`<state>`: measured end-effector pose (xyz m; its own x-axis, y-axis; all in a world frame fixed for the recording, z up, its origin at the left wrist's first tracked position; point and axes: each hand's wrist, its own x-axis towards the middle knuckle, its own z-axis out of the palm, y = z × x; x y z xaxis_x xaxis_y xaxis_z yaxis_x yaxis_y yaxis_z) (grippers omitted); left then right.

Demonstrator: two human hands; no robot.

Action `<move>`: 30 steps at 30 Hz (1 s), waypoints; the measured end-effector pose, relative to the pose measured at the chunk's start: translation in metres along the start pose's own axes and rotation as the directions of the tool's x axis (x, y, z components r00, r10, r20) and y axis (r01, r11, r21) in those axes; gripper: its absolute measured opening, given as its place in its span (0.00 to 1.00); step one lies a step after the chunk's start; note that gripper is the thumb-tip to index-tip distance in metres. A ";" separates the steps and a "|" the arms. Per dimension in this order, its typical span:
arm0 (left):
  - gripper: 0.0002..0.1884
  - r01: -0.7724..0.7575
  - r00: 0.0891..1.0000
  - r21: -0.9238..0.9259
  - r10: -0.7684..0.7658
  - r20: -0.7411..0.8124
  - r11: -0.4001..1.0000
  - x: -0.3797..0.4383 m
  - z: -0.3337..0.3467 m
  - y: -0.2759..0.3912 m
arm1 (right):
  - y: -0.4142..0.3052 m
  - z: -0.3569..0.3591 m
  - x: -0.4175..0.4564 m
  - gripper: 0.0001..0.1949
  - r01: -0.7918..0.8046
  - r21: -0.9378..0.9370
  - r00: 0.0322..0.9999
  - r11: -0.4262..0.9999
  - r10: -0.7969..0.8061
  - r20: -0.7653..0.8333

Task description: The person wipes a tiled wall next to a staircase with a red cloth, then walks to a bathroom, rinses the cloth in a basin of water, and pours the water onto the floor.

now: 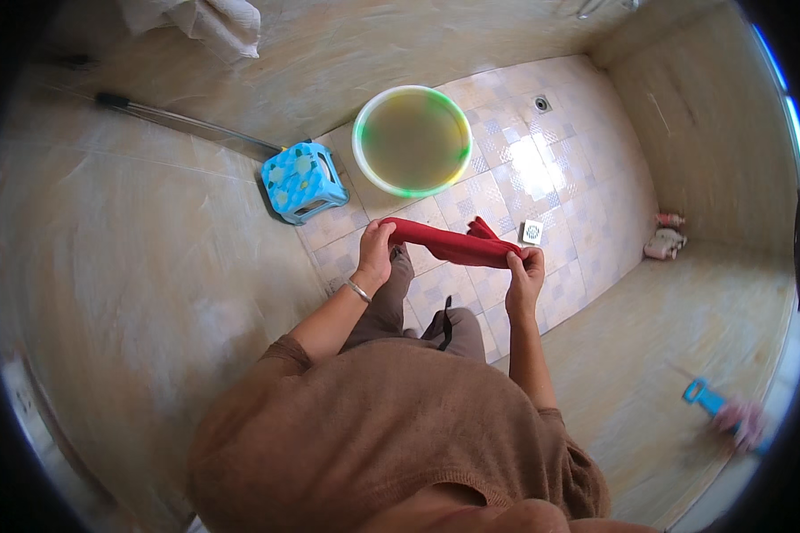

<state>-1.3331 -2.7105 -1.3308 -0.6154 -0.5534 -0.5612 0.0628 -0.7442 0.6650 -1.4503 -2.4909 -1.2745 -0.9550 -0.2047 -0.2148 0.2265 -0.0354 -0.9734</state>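
A red cloth (pixel 450 246) is stretched between my two hands above the tiled floor; it looks folded lengthwise, with a loose end sticking up near its right part. My left hand (pixel 376 253), with a metal bangle at the wrist, pinches the left end. The right end is gripped between the thumb and fingers of my right hand (pixel 526 276). Beyond the cloth, a round basin (pixel 355 143) with a white, green and yellow rim stands on the floor, holding murky brownish liquid.
A blue patterned plastic stool (pixel 297 176) stands by the left wall, beside a long metal pole (pixel 200 123). Floor drains (pixel 532 232) are set in the tiles (pixel 573 200). Small bottles (pixel 665 243) lie at the right wall. A pale towel (pixel 223 26) hangs upper left.
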 end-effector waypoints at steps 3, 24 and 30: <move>0.10 0.049 0.994 -0.054 -0.054 -0.099 0.997 0.048 0.010 -0.001 | 0.015 0.026 0.074 0.09 -0.046 -0.137 0.998 0.989 0.051 0.032; 0.46 0.404 0.853 0.016 -0.371 -0.368 0.914 0.433 -0.076 -0.241 | 0.490 0.121 0.448 0.30 0.370 -0.860 0.912 0.351 0.037 0.408; 0.39 0.365 0.877 -0.417 -0.458 -0.148 0.832 0.471 -0.093 -0.264 | 0.482 0.149 0.370 0.14 0.178 -0.580 0.657 0.795 0.342 0.671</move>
<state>-1.5665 -2.8093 -1.8162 -0.4522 -0.1993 -0.8694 0.1557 -0.9774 0.1431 -1.6662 -2.7298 -1.8117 -0.4217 -0.8032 -0.4207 -0.1009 0.5027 -0.8586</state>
